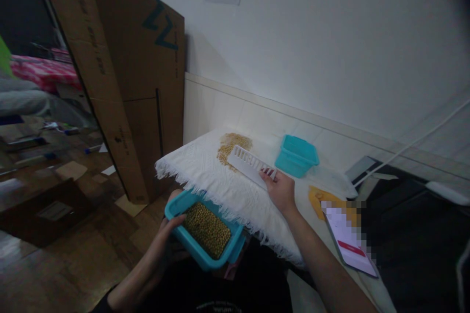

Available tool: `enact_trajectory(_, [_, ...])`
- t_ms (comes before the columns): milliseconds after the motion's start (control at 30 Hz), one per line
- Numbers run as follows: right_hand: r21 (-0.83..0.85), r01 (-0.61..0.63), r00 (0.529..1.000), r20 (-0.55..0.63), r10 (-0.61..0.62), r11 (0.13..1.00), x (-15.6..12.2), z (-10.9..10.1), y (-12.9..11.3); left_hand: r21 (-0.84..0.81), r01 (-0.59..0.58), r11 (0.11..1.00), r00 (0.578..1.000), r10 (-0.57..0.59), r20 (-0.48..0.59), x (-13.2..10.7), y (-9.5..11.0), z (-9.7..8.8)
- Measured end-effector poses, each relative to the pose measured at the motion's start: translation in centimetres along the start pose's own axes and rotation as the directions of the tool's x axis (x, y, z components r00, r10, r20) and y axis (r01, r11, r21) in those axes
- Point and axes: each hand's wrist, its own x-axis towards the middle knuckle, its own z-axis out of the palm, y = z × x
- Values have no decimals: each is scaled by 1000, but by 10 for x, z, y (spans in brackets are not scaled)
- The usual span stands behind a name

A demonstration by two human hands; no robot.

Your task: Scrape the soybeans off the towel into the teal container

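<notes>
My left hand (172,225) grips the left end of a blue plastic container (205,260), thumb over its rim. Soybean-like beans (207,230) fill much of it, and it is held under the fringed edge of a white tablecloth (205,168). In my right hand (279,190) is a white slotted plastic strip (249,164), held by its right end. Its far end touches or overlaps a scattered pile of pale beans (229,146) on the cloth. Most fingers of my left hand are hidden beneath the container.
Behind my right hand stands a second blue container (296,156). A phone or tablet (348,242) lies on the table at the right, over something yellow (317,198). A tall cardboard box (135,68) rises at the left, with a wall (312,34) behind the table.
</notes>
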Motion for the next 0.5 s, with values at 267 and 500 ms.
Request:
enact_trajectory(267, [-2,-24,999,27,24,1000,-1,6,5,1,22,1000,1000,-22,-5,-3,-1,3])
enact_trajectory(500, [36,-6,999,35,4,999,1,6,6,22,12,1000,1000,-11,-13,2,-3,-1])
